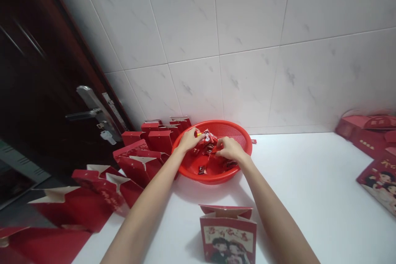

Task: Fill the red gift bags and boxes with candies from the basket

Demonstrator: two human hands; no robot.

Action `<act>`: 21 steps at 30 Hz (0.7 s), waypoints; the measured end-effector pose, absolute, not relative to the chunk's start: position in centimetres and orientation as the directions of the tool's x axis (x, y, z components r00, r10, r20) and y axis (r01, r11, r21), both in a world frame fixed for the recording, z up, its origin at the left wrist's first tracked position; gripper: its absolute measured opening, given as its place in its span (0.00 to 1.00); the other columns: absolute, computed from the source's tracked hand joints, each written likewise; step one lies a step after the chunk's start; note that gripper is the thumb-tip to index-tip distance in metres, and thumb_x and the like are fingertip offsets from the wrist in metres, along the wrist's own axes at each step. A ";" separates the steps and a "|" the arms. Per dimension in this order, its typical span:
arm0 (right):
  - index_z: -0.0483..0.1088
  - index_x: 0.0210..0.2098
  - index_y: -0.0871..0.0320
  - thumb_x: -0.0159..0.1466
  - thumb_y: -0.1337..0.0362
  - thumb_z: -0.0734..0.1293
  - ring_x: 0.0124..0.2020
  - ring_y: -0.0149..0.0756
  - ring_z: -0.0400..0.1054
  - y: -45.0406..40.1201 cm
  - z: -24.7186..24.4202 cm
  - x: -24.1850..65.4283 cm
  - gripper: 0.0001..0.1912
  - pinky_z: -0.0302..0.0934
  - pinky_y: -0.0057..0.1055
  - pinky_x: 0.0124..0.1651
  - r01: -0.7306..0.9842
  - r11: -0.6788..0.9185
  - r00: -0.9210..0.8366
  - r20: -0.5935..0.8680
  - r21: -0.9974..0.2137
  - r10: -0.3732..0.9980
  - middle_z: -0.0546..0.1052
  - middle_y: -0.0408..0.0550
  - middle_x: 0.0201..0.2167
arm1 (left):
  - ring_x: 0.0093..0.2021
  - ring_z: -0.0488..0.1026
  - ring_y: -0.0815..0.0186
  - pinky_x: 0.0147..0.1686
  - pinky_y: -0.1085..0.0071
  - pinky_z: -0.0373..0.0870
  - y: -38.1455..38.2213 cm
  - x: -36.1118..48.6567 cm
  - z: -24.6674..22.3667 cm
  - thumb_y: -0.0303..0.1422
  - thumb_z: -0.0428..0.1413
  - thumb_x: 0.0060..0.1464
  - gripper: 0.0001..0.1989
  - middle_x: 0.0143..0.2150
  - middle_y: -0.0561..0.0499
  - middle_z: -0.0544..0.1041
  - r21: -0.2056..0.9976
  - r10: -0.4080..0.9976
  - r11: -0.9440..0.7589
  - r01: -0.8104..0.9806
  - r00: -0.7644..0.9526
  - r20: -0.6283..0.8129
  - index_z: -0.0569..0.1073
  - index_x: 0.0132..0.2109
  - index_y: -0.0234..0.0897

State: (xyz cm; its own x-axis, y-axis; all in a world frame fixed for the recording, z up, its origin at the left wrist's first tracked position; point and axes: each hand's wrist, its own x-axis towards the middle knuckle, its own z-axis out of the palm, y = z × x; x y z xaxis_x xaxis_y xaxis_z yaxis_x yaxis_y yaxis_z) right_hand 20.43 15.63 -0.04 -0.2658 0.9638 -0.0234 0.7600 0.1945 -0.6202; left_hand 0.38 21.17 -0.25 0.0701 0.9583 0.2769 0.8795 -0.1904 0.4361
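Both my hands reach into a red plastic colander (213, 179) that holds several small wrapped candies. My left hand (189, 139) is at its left side, fingers closed on a wrapped candy (200, 134) with red and yellow on it. More red-wrapped candies (210, 137) lie right beside those fingers. My right hand (230, 148) is on the right side, fingertips pinched on a red candy wrapper, partly hidden by the fingers. A dark-wrapped candy (202, 170) lies near the front of the colander. Between my forearms an upright red gift box (229, 225) with a cartoon couple stands, its top flaps parted.
Several red gift boxes (123, 185) with raised flaps line the left side of the white table (297, 198). Flat red boxes (377, 165) lie at the right edge. A tiled wall (250, 86) rises behind; a dark door (46, 70) with keys is at left.
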 end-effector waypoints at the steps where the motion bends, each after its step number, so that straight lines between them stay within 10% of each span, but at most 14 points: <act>1: 0.76 0.38 0.56 0.51 0.68 0.74 0.46 0.49 0.73 15.8 -0.1 20.5 0.14 0.62 0.33 0.41 0.736 0.173 -0.226 0.004 -0.654 0.974 0.80 0.51 0.41 | 0.38 0.75 0.62 0.37 0.71 0.65 21.2 0.4 -0.2 0.42 0.57 0.56 0.11 0.37 0.51 0.79 0.429 0.959 -0.156 0.890 0.033 0.280 0.72 0.37 0.39; 10: 0.70 0.35 0.57 0.63 0.61 0.64 0.34 0.37 0.76 16.5 -0.4 21.0 0.06 0.63 0.26 0.31 0.321 0.011 0.004 0.013 -0.947 1.000 0.80 0.49 0.34 | 0.50 0.76 0.53 0.43 0.67 0.67 21.3 0.1 0.2 0.38 0.56 0.59 0.16 0.50 0.42 0.80 0.416 0.960 0.034 0.909 -0.146 0.240 0.71 0.53 0.39; 21: 0.70 0.42 0.61 0.68 0.65 0.57 0.19 0.33 0.74 16.7 0.5 21.5 0.11 0.60 0.25 0.22 -0.052 -0.173 -0.071 -0.169 -0.984 0.983 0.79 0.47 0.25 | 0.40 0.78 0.59 0.39 0.70 0.68 21.2 0.6 0.2 0.33 0.56 0.53 0.06 0.38 0.46 0.82 0.349 0.989 0.012 0.937 -0.062 0.133 0.77 0.34 0.37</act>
State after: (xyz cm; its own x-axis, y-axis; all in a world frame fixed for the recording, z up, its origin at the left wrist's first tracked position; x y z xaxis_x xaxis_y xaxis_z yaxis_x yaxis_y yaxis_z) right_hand 21.47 16.68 0.50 -0.0706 0.9830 -0.1692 -0.0519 -0.1730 -0.9835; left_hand 0.65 21.24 0.17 -0.0619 0.9892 0.1329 0.9372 0.0118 0.3486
